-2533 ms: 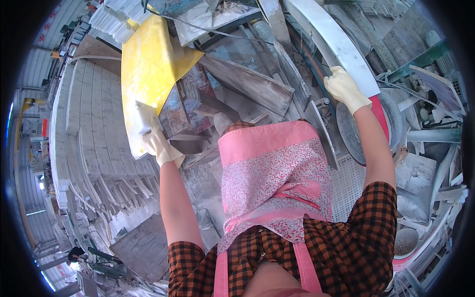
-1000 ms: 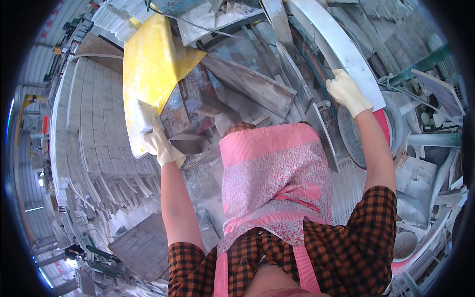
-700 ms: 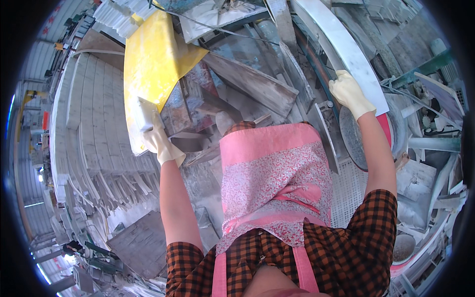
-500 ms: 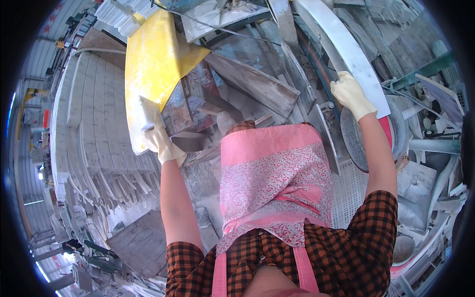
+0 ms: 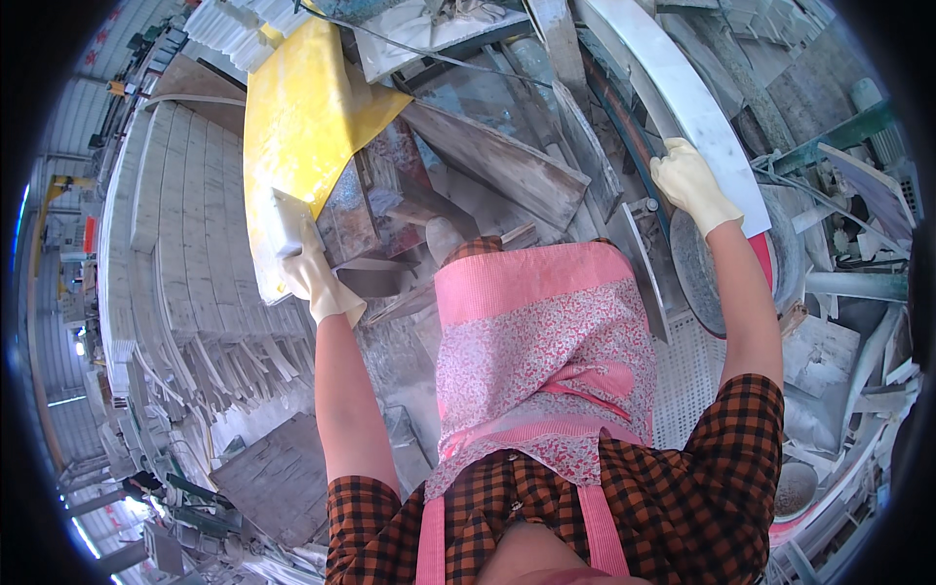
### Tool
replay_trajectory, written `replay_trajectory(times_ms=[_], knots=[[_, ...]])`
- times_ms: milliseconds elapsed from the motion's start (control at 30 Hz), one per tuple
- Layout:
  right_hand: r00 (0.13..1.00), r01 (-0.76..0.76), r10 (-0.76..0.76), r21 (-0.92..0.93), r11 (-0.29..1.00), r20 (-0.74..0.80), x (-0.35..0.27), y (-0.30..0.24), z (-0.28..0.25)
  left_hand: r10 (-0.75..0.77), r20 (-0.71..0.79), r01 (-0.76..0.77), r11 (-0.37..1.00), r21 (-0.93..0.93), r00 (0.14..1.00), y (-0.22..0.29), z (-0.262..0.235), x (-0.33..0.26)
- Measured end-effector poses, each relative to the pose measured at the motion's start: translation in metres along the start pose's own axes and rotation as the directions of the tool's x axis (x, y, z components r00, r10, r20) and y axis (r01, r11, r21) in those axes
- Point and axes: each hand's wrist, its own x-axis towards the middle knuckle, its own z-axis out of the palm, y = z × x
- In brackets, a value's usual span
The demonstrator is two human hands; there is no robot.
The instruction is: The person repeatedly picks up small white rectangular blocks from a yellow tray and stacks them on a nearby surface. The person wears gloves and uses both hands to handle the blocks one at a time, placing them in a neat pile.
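My left hand (image 5: 315, 276), in a cream rubber glove, is closed around a small white block (image 5: 284, 223). The block sits against the lower part of a bright yellow sheet (image 5: 297, 117), which drapes down at the left. On the other side, my right hand (image 5: 690, 182) wears a matching glove. Its fingers are curled into a fist at the inner edge of a long white stone strip (image 5: 697, 93); whatever lies inside the fist is hidden. Below that strip, beside my right wrist, stands a grey round wheel (image 5: 694, 273).
Stacked pale stone slabs (image 5: 190, 224) fill the left side. Between my arms, beyond the pink apron (image 5: 541, 341), lean dusty boards (image 5: 502, 166). A dark cable (image 5: 439, 57) crosses the far side. Green metal bars (image 5: 838, 144) and stone offcuts crowd the right.
Almost nothing differs. The yellow sheet and my left hand appear shifted very slightly to the left; both hands keep the same grip.
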Motion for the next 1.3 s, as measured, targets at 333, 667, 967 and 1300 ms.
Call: replay_trajectory(times_ms=[333, 667, 967, 1300], knots=[[0.971, -0.063, 0.134, 0.332, 0.941, -0.197, -0.013, -0.002, -0.038, -0.099, 0.101, 0.093, 0.994, 0.064, 0.99, 0.002, -0.004, 0.007], [0.89, -0.443, 0.44, 0.449, 0.776, 0.116, -0.179, 0.023, -0.053, -0.003, 0.057, 0.002, 1.0, 0.008, 0.998, -0.012, 0.005, 0.012], [0.761, -0.647, 0.645, 0.149, 0.748, 0.066, -0.15, -0.008, -0.043, 0.019, 0.039, -0.018, 1.0, -0.016, 0.999, -0.004, 0.002, 0.007], [0.919, -0.379, 0.381, 0.03, 0.925, -0.099, -0.124, 0.003, -0.061, 0.001, 0.099, 0.008, 0.996, -0.091, 0.995, -0.001, -0.002, 0.005]])
